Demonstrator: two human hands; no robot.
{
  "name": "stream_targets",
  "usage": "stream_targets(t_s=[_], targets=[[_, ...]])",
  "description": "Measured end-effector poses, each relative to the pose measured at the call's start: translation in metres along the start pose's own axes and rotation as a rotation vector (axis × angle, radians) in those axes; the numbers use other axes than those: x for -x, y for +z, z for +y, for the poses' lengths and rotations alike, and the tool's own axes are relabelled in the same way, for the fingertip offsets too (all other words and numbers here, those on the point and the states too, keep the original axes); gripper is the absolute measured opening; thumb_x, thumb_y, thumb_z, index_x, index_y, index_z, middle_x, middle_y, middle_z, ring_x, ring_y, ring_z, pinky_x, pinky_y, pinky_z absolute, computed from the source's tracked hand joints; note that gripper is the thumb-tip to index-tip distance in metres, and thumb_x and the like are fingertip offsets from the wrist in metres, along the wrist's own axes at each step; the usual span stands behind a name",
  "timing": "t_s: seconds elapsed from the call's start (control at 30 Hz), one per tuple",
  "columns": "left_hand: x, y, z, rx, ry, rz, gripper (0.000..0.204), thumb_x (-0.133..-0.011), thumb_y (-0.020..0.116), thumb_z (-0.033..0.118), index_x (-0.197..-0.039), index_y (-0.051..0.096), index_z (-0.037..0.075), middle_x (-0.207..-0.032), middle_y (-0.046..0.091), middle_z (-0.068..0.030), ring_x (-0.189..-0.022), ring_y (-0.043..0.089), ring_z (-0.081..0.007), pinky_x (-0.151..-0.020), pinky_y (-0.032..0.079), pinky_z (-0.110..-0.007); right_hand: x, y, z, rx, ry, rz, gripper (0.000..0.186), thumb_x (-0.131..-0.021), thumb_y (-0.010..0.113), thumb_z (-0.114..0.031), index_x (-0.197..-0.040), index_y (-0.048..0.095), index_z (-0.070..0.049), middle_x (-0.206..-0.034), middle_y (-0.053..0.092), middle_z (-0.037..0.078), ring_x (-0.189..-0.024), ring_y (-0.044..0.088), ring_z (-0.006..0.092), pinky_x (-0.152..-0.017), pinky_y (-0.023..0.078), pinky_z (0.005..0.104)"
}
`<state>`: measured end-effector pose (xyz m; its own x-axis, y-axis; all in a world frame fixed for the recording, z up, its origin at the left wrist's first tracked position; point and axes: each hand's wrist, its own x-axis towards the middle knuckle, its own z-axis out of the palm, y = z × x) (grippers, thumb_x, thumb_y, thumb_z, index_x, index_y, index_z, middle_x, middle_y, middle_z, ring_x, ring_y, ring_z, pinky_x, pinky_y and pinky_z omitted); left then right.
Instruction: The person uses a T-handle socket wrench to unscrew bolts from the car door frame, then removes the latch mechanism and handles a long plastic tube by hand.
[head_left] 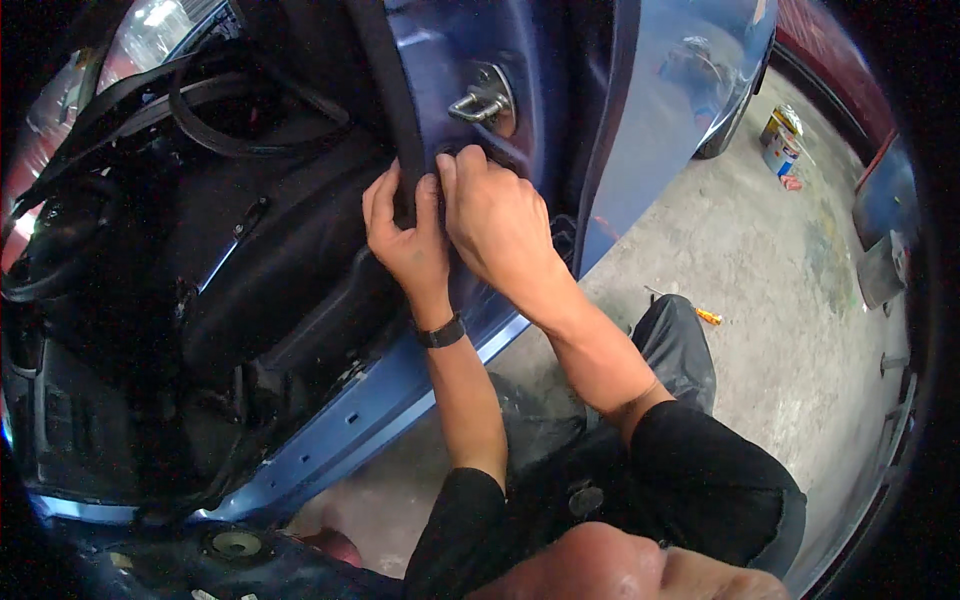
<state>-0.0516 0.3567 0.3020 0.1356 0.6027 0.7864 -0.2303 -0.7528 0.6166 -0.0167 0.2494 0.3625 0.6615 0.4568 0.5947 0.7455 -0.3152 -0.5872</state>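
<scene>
A black door seal [396, 95] runs down the edge of a blue car door pillar [540, 60]. My left hand [408, 228], with a dark band on its wrist, grips the seal between thumb and fingers. Close beside it, my right hand [497, 222] is closed against the pillar with its fingers curled. Whatever its fingertips hold, if anything, is hidden. Just above the right hand, a metal door striker [486, 104] is fixed to the pillar.
Inside the car at left are dark trim and a steering wheel [28, 250]. The blue sill [340, 425] slants below my hands. On the concrete floor at right lie paint cans [781, 153] and a small yellow-orange object [709, 317]. A grey bucket-like container [880, 272] stands farther right.
</scene>
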Motion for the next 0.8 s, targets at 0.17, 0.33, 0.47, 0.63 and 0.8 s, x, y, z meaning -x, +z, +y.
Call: stream_targets(t_s=[0.17, 0.33, 0.47, 0.63, 0.8], targets=[[-0.001, -0.012, -0.006, -0.013, -0.044, 0.004, 0.031, -0.088, 0.071, 0.004, -0.116, 0.064, -0.006, -0.104, 0.065, -0.0068, -0.095, 0.06, -0.0169, -0.087, 0.048, -0.03, 0.055, -0.022, 0.039, -0.151, -0.231, 0.06, 0.029, -0.088, 0.07, -0.027, -0.08, 0.053, -0.006, -0.072, 0.062, 0.016, -0.061, 0.064, 0.0395, -0.052, 0.05, 0.0474], [0.002, 0.004, 0.024, 0.025, 0.038, 0.137, 0.03, -0.089, 0.069, 0.007, -0.117, 0.065, -0.004, -0.114, 0.066, -0.0127, -0.099, 0.063, -0.0203, -0.089, 0.049, -0.033, 0.102, -0.093, 0.211, 0.104, 0.067, 0.187, 0.015, -0.092, 0.068, -0.016, -0.086, 0.06, -0.004, -0.063, 0.062, 0.016, -0.054, 0.063, 0.03, -0.048, 0.048, 0.0404], [0.022, -0.008, 0.014, -0.202, 0.035, 0.263, 0.027, -0.098, 0.059, 0.014, -0.114, 0.066, -0.007, -0.108, 0.069, -0.0188, -0.094, 0.067, -0.0245, -0.082, 0.054, -0.033, 0.167, -0.123, 0.357, 0.486, 0.458, -0.125, 0.031, -0.096, 0.058, -0.031, -0.091, 0.061, -0.001, -0.081, 0.066, 0.025, -0.079, 0.065, 0.0458, -0.068, 0.049, 0.0551], [0.05, -0.014, 0.029, -0.241, -0.037, 0.276, 0.032, -0.1, 0.059, 0.019, -0.118, 0.064, -0.006, -0.113, 0.068, -0.0177, -0.096, 0.065, -0.0203, -0.084, 0.053, -0.029, 0.34, -0.121, 0.495, 0.607, 0.863, -0.307, 0.034, -0.089, 0.064, -0.03, -0.089, 0.066, 0.004, -0.083, 0.067, 0.028, -0.079, 0.066, 0.0452, -0.071, 0.053, 0.0534], [0.108, -0.027, 0.047, -0.551, 0.044, 0.137, 0.03, -0.1, 0.057, 0.016, -0.117, 0.063, -0.008, -0.114, 0.066, -0.018, -0.095, 0.064, -0.0211, -0.082, 0.052, -0.031, 0.458, -0.068, 0.511, 0.425, 1.054, -0.522, 0.033, -0.087, 0.061, -0.028, -0.089, 0.067, 0.005, -0.088, 0.067, 0.03, -0.088, 0.067, 0.0454, -0.078, 0.053, 0.0523]])
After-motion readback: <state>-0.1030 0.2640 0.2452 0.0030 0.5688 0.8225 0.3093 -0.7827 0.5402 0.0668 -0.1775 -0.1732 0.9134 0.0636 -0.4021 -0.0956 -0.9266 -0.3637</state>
